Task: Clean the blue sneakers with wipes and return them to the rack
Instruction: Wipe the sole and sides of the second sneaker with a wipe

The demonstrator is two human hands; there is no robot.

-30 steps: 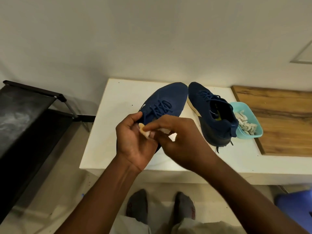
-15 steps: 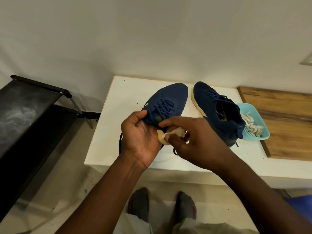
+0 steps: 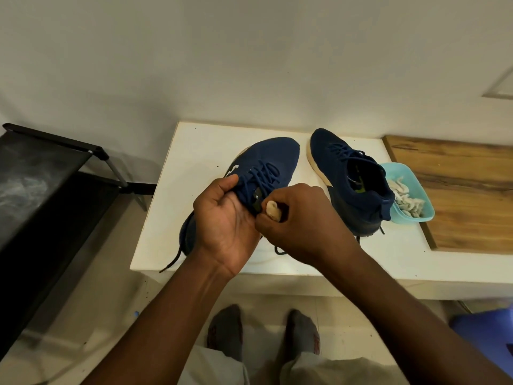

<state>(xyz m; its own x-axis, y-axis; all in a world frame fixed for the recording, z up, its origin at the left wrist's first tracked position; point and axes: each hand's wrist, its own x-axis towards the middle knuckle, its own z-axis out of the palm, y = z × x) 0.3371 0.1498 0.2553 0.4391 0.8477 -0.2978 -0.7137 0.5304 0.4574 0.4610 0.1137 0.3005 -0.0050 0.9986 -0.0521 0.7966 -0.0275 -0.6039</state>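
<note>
Now your left hand [image 3: 224, 218] grips the near sneaker [image 3: 266, 162] by its tongue — your right hand [image 3: 302, 218] pinches a wipe [image 3: 273, 210] against it, on the white table [image 3: 194, 151].

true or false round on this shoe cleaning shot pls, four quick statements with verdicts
1. The left hand grips the nearer sneaker at its laces. True.
2. The right hand holds nothing. False: it pinches a rolled wipe at that sneaker's tongue.
3. The second sneaker lies on its side. False: it stands on its sole on the white table, beside the teal tub.
4. The teal tub holds crumpled wipes. True.
</note>
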